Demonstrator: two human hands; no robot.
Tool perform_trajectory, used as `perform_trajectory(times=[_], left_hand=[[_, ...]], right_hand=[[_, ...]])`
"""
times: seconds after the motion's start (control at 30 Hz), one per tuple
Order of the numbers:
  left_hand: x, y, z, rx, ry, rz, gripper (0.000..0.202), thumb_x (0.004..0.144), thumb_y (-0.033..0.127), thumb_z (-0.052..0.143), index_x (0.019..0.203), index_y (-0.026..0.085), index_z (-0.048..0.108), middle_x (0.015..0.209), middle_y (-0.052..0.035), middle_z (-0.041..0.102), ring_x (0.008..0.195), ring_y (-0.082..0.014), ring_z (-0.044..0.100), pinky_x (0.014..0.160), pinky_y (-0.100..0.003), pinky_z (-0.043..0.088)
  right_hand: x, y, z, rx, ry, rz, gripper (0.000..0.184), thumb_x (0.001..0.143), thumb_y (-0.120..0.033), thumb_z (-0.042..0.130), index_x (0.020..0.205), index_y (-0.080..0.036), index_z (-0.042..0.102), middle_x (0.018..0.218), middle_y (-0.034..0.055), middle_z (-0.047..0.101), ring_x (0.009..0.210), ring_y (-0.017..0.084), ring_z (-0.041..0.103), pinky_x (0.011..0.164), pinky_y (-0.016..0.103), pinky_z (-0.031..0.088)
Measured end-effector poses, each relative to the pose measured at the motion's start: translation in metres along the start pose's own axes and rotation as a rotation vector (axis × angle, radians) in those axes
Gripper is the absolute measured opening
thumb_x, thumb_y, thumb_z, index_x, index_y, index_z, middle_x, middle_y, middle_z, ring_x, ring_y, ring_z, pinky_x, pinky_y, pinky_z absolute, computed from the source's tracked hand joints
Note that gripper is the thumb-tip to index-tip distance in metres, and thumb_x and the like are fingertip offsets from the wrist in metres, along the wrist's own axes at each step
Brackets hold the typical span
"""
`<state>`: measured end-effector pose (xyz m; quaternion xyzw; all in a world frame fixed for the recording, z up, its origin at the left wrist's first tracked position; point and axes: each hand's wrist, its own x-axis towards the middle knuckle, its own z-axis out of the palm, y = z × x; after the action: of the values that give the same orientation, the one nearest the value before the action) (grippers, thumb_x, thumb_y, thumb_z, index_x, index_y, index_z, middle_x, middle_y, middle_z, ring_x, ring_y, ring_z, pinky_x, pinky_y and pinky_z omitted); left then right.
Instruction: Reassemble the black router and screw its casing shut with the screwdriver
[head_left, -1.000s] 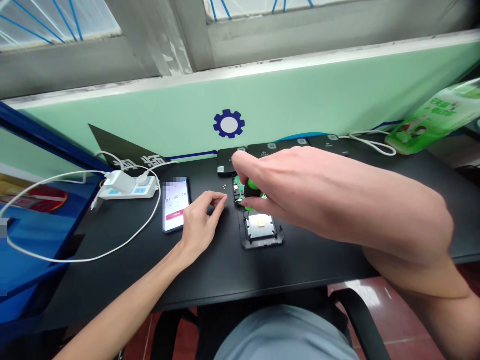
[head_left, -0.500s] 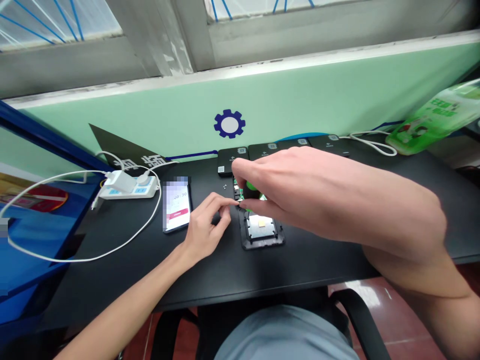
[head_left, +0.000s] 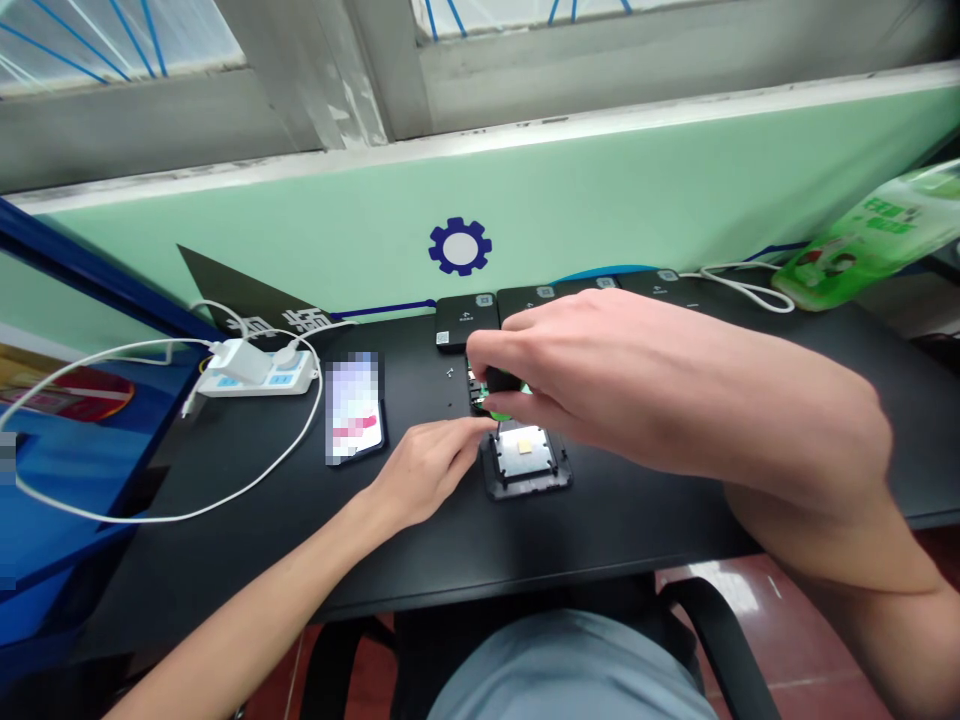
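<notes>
Pale green paint covers the wall (head_left: 637,190) behind a black tabletop (head_left: 420,560), and a blue gear sign (head_left: 460,247) sits on that wall. From the head view, a row of flat black boxes (head_left: 466,322) lies at the back, and a white power strip (head_left: 255,372) and a phone (head_left: 354,408) with a blurred screen lie on the left. Some tiny screws (head_left: 450,373) lie just beside a green circuit board (head_left: 477,395). The right hand (head_left: 600,385) reaches in from the right and is the nearer hand to the board, and it bends down over it. Its fingers (head_left: 480,350) are closed around a black and green handle (head_left: 504,382), which looks like a small screwdriver, but the tip is hidden. The board lies just under those fingers, and its long side seems to run away from the person. The left hand (head_left: 424,475) lies low and flat, its fingers (head_left: 469,428) open and stretched toward a black open case (head_left: 525,492), very near it.
</notes>
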<state>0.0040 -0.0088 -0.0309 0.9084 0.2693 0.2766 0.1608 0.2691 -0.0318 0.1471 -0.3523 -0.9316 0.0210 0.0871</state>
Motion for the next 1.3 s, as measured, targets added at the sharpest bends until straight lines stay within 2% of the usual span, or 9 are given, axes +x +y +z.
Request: perform_trajectory(times=[0.13, 0.23, 0.3, 0.4, 0.57, 0.8, 0.97, 1.17, 1.3], left_hand=[[-0.002, -0.004, 0.001, 0.02, 0.025, 0.036, 0.024, 0.112, 0.015, 0.054, 0.131, 0.02, 0.068, 0.098, -0.0053, 0.081, 0.089, -0.0209, 0.082, 0.082, -0.032, 0.063], [-0.004, 0.0, -0.002, -0.011, 0.137, 0.029, 0.028, 0.11, 0.011, 0.055, 0.135, 0.021, 0.064, 0.091, -0.0013, 0.078, 0.073, -0.0159, 0.077, 0.074, -0.029, 0.06], [-0.004, 0.006, -0.004, -0.008, 0.177, 0.115, 0.03, 0.109, 0.009, 0.053, 0.133, 0.022, 0.065, 0.085, 0.0004, 0.074, 0.069, -0.0151, 0.073, 0.071, -0.029, 0.057], [-0.004, 0.016, -0.005, 0.076, 0.093, 0.274, 0.032, 0.108, 0.01, 0.052, 0.132, 0.023, 0.068, 0.076, 0.0018, 0.065, 0.067, -0.0156, 0.067, 0.066, -0.029, 0.053], [-0.002, 0.022, 0.003, 0.239, -0.072, 0.352, 0.03, 0.112, 0.016, 0.055, 0.135, 0.027, 0.071, 0.076, 0.0043, 0.059, 0.065, -0.0123, 0.058, 0.056, -0.027, 0.045], [-0.004, 0.013, 0.005, 0.261, -0.168, 0.309, 0.039, 0.116, 0.017, 0.047, 0.138, 0.034, 0.075, 0.076, 0.0035, 0.052, 0.064, -0.0128, 0.046, 0.056, -0.028, 0.035], [-0.005, 0.013, 0.005, 0.262, -0.19, 0.292, 0.042, 0.117, 0.017, 0.044, 0.14, 0.036, 0.074, 0.076, 0.003, 0.053, 0.065, -0.0129, 0.046, 0.059, -0.027, 0.037], [-0.003, 0.014, 0.004, 0.217, -0.201, 0.264, 0.043, 0.117, 0.018, 0.045, 0.142, 0.037, 0.074, 0.078, 0.0024, 0.055, 0.066, -0.0125, 0.048, 0.061, -0.025, 0.04], [-0.003, 0.012, 0.005, 0.162, -0.192, 0.244, 0.042, 0.117, 0.018, 0.047, 0.143, 0.039, 0.073, 0.084, 0.0016, 0.062, 0.068, -0.0105, 0.053, 0.064, -0.021, 0.042]], right_hand=[[0.003, -0.001, -0.002, -0.03, -0.016, 0.009, 0.023, 0.105, -0.018, 0.058, 0.087, -0.023, 0.044, 0.078, -0.0027, 0.053, 0.063, 0.014, 0.036, 0.063, 0.035, 0.027], [0.003, -0.002, -0.002, -0.042, -0.01, 0.009, 0.023, 0.104, -0.018, 0.06, 0.089, -0.024, 0.044, 0.078, -0.003, 0.052, 0.062, 0.014, 0.036, 0.063, 0.035, 0.027], [0.002, -0.001, -0.002, -0.04, 0.0, 0.002, 0.021, 0.104, -0.018, 0.06, 0.091, -0.024, 0.044, 0.079, -0.0029, 0.053, 0.063, 0.014, 0.036, 0.063, 0.034, 0.027], [0.001, -0.001, -0.001, -0.028, -0.001, -0.002, 0.02, 0.104, -0.019, 0.06, 0.092, -0.024, 0.045, 0.082, -0.002, 0.055, 0.065, 0.015, 0.039, 0.064, 0.035, 0.028], [0.001, -0.002, -0.002, -0.031, -0.033, 0.013, 0.014, 0.105, -0.019, 0.058, 0.095, -0.023, 0.048, 0.082, -0.0015, 0.057, 0.064, 0.015, 0.038, 0.064, 0.035, 0.028], [-0.001, -0.001, -0.004, 0.024, -0.055, 0.029, 0.018, 0.114, -0.033, 0.046, 0.103, -0.022, 0.055, 0.092, 0.0001, 0.06, 0.074, 0.017, 0.044, 0.069, 0.036, 0.03], [-0.003, -0.003, -0.004, 0.046, -0.063, 0.015, 0.017, 0.113, -0.03, 0.046, 0.111, -0.021, 0.06, 0.096, 0.0011, 0.063, 0.077, 0.017, 0.048, 0.072, 0.036, 0.031], [-0.004, -0.005, -0.002, 0.028, -0.05, -0.014, 0.007, 0.109, -0.022, 0.053, 0.113, -0.021, 0.058, 0.098, 0.0005, 0.062, 0.078, 0.016, 0.048, 0.073, 0.036, 0.032], [-0.004, -0.003, -0.002, 0.053, -0.074, -0.03, 0.009, 0.104, -0.019, 0.059, 0.103, -0.022, 0.052, 0.093, -0.0021, 0.058, 0.073, 0.015, 0.044, 0.069, 0.035, 0.031]])
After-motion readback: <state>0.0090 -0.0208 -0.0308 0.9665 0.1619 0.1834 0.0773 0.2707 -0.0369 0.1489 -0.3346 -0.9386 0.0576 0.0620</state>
